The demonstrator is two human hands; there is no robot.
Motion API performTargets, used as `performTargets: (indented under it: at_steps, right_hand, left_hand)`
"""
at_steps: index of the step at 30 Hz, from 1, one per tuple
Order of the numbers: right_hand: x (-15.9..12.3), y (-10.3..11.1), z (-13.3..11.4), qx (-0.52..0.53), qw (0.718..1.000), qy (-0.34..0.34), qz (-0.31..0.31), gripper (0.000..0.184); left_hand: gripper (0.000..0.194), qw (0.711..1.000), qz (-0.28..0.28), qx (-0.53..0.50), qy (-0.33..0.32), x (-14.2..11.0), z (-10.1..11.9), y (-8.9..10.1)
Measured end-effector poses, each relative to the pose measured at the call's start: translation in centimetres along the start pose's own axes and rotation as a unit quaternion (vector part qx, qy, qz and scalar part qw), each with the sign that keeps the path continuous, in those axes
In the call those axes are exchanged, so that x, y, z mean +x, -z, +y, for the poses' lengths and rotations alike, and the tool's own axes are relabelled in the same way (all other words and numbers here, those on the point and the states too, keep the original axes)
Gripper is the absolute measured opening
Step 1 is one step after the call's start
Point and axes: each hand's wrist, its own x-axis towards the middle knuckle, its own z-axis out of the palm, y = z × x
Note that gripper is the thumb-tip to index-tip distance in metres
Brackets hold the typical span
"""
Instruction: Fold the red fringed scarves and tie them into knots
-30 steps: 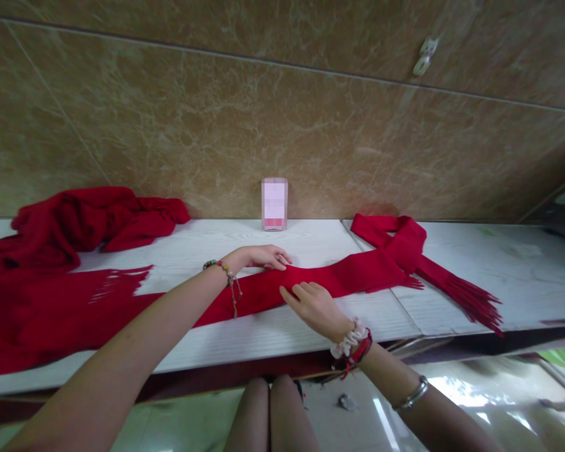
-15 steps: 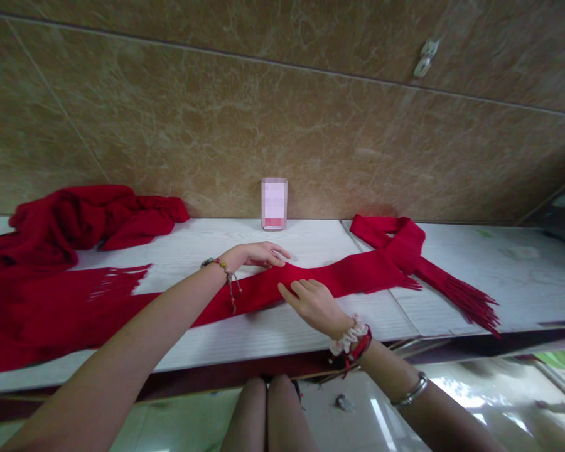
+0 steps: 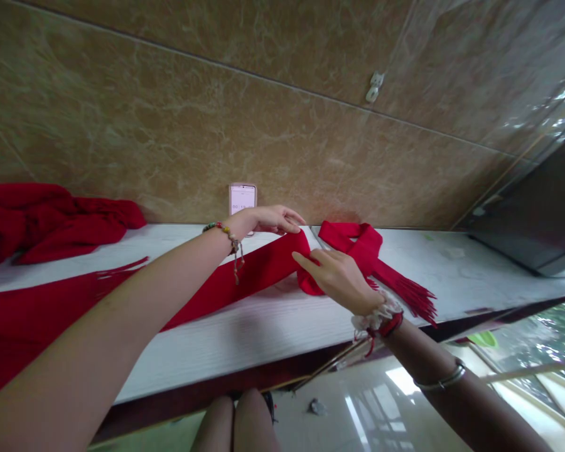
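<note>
Left hand and right hand hold a red scarf, the left forearm hiding part

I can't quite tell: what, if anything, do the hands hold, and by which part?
A red scarf, partway along: left hand at its far edge, right hand toward its near edge.

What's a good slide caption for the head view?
Left hand and right hand hold a long red fabric scarf above a white wood-grain counter.

phone beside brown marbled wall with white fitting
</note>
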Motion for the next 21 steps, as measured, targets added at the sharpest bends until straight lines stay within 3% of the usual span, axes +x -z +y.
performTargets:
  at_steps: [6, 13, 16, 21]
  right_hand:
    - [-2.8, 0.2, 4.3, -0.007, 0.996, -0.093, 0.014, 0.036]
    - [-6.9, -1.9, 6.7, 0.063, 0.972, -0.223, 0.025, 0.037]
    - [-8.2, -3.7, 6.8, 0.143, 0.946, -0.288, 0.038, 0.046]
    - [-9.3, -7.1, 6.2, 0.291, 0.866, -0.404, 0.047, 0.057]
  left_hand:
    - [0.042, 0.999, 0.008, 0.026, -0.023, 4.5, 3.8, -1.5]
    - [0.037, 0.999, 0.020, -0.029, -0.005, 9.2, 4.6, -4.1]
    - [0.040, 0.999, 0.016, -0.045, 0.019, 10.4, 4.1, -5.4]
    - [0.041, 0.994, 0.021, -0.090, 0.063, 11.1, 2.7, -6.7]
